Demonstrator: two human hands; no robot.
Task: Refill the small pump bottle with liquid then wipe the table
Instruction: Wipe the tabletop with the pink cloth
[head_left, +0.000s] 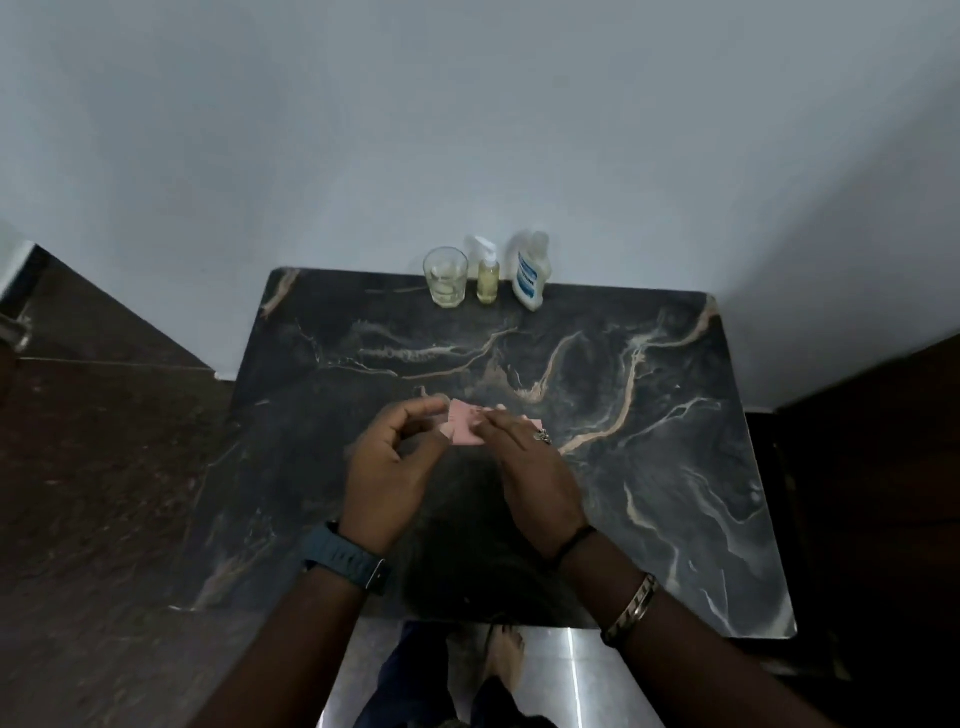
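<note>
Small pump bottle (488, 276) upright (yellowish liquid inside); pink cloth (466, 429) mid-table.

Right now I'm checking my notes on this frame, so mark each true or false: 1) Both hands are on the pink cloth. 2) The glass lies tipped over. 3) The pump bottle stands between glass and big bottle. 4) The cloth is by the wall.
1) True: left hand and right hand hold the cloth.
2) False: the glass stands upright.
3) True: pump bottle, big bottle.
4) False: it's mid-table.
</note>
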